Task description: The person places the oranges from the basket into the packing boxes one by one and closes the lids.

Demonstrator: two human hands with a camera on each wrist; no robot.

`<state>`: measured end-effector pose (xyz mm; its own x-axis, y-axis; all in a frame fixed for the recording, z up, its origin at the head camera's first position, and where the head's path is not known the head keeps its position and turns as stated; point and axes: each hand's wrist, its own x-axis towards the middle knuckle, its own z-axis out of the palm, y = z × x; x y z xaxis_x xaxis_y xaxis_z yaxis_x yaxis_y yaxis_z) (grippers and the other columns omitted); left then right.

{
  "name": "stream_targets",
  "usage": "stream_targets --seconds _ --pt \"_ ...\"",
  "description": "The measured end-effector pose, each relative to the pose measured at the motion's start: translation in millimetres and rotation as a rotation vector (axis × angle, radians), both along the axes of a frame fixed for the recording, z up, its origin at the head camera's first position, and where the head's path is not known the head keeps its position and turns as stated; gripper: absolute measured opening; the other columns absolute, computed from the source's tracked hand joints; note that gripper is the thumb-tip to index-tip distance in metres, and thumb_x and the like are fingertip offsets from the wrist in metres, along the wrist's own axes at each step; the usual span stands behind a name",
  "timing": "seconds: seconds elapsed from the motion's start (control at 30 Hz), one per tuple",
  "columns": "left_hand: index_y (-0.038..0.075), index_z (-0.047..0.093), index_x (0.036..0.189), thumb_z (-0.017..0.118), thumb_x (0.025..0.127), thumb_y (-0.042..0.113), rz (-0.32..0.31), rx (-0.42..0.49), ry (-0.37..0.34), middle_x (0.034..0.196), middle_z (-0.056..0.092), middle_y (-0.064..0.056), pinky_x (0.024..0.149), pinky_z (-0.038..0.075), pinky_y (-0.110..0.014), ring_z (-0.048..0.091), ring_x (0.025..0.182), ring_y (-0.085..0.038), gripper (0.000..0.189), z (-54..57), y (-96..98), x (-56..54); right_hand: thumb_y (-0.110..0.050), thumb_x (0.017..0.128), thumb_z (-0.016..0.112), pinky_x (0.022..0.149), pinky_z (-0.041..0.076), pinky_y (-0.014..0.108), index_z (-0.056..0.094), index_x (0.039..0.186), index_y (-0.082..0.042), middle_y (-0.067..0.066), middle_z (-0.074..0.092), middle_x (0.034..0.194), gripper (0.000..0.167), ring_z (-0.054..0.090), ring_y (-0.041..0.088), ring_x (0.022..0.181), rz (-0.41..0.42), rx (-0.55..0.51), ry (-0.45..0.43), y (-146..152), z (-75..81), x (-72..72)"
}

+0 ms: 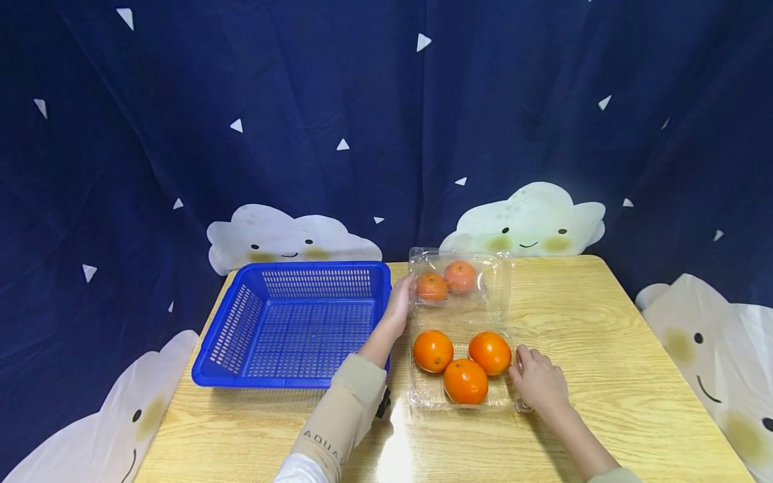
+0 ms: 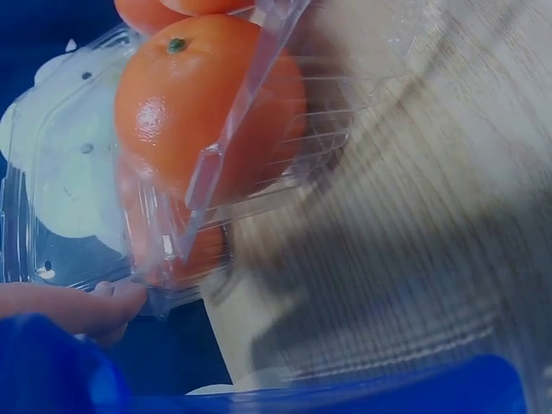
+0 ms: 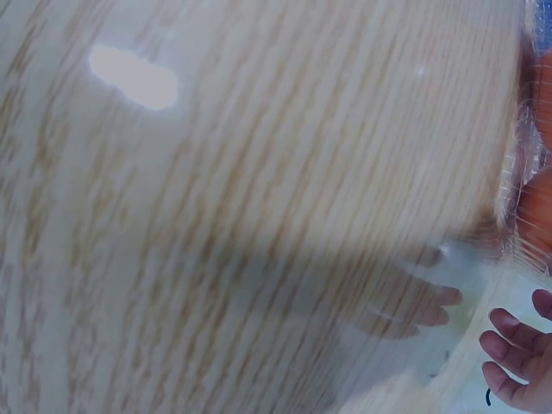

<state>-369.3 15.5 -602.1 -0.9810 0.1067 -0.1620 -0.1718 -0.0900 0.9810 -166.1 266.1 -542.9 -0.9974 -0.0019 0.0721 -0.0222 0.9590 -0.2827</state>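
A clear plastic clamshell box [image 1: 417, 396] stands unfolded on the table, with three oranges [image 1: 466, 382] in its front half. Two more oranges [image 1: 432, 287] show through the clear plastic of its back half. My left hand [image 1: 396, 307] lies along the left side of that back half, fingers stretched away from me; in the left wrist view its fingertips [image 2: 129, 297] are right at the plastic edge. Beside the front half's right edge is my right hand [image 1: 541, 382], its fingers loosely bent. In the right wrist view these fingers [image 3: 509, 354] are spread and hold nothing.
A blue plastic basket [image 1: 296, 382] with slotted walls stands on the left of the wooden table [image 1: 604, 335], close to my left forearm. Behind the table hangs a dark blue curtain [image 1: 302, 188] with cloud faces and white triangles.
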Motion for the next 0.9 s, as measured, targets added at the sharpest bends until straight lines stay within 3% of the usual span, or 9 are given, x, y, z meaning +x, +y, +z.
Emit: stream_targets --seconds 0.17,0.23,0.3,0.4,0.57,0.6,0.8,0.83,0.9 --pt "-0.001 0.041 0.131 0.034 0.094 0.034 0.017 -0.073 -0.032 0.132 0.043 -0.023 0.104 0.026 -0.047 0.037 0.125 -0.036 0.052 142.8 -2.4 88.5 -0.023 0.084 0.052 0.056 0.040 0.042 0.049 0.088 -0.009 0.009 0.053 0.082 0.015 0.052 0.027 0.072 -0.004 -0.004 0.000 0 0.0 -0.2" --pt "-0.003 0.039 0.133 0.033 0.095 0.030 0.004 -0.070 -0.054 0.134 0.041 -0.024 0.106 0.025 -0.045 0.036 0.126 -0.036 0.051 167.3 -3.4 100.7 -0.022 0.084 0.053 0.056 0.041 0.042 0.049 0.088 -0.009 0.009 0.053 0.082 0.015 0.052 0.028 0.073 -0.004 -0.004 -0.002 0 0.8 -0.2" --pt "-0.005 0.037 0.134 0.034 0.095 0.027 -0.001 -0.067 -0.053 0.136 0.040 -0.023 0.107 0.026 -0.041 0.035 0.128 -0.034 0.050 183.0 -4.5 109.0 -0.022 0.084 0.053 0.055 0.041 0.042 0.048 0.088 -0.009 0.009 0.052 0.082 0.015 0.051 0.028 0.072 -0.002 -0.003 -0.004 -1 1.9 0.0" --pt "-0.006 0.035 0.135 0.035 0.095 0.026 0.004 -0.059 -0.028 0.138 0.038 -0.022 0.107 0.025 -0.039 0.033 0.129 -0.033 0.051 181.5 -4.3 105.9 -0.023 0.084 0.054 0.055 0.040 0.041 0.048 0.088 -0.009 0.009 0.052 0.081 0.016 0.051 0.027 0.071 0.001 0.000 -0.009 -1 3.1 0.3" --pt "0.000 0.040 0.134 0.039 0.093 0.035 0.025 -0.074 0.048 0.138 0.040 -0.016 0.107 0.024 -0.040 0.034 0.129 -0.029 0.053 157.5 -1.8 88.6 -0.023 0.084 0.054 0.054 0.040 0.040 0.048 0.088 -0.009 0.009 0.051 0.081 0.016 0.050 0.027 0.070 0.003 0.000 -0.008 -1 3.8 0.2" --pt "0.005 0.044 0.131 0.041 0.091 0.040 0.022 -0.069 0.094 0.135 0.044 -0.011 0.105 0.028 -0.038 0.038 0.126 -0.025 0.053 145.4 -2.4 81.0 -0.023 0.084 0.054 0.054 0.040 0.040 0.048 0.088 -0.009 0.009 0.051 0.081 0.016 0.050 0.027 0.070 0.003 -0.001 -0.008 -1 3.9 0.1" --pt "0.006 0.050 0.122 0.043 0.092 0.038 0.009 -0.070 0.131 0.126 0.050 -0.012 0.103 0.030 -0.038 0.043 0.120 -0.025 0.045 152.5 -3.4 83.3 -0.023 0.084 0.054 0.054 0.040 0.041 0.048 0.088 -0.009 0.009 0.051 0.081 0.016 0.050 0.027 0.070 0.005 -0.005 -0.012 -1 4.0 -0.1" --pt "0.003 0.048 0.124 0.042 0.092 0.034 0.009 -0.085 0.097 0.128 0.048 -0.015 0.105 0.026 -0.041 0.040 0.123 -0.028 0.045 163.0 -2.7 89.5 -0.023 0.084 0.054 0.054 0.040 0.041 0.048 0.088 -0.009 0.009 0.051 0.081 0.016 0.050 0.027 0.070 0.005 -0.005 -0.012 -1 4.0 0.0" --pt "0.004 0.049 0.123 0.043 0.092 0.036 0.010 -0.111 0.099 0.127 0.049 -0.013 0.105 0.027 -0.041 0.041 0.122 -0.027 0.045 166.1 -2.7 92.0 -0.023 0.084 0.054 0.055 0.040 0.041 0.048 0.088 -0.009 0.009 0.051 0.081 0.017 0.050 0.028 0.071 0.005 -0.003 -0.013 -1 3.7 0.0"
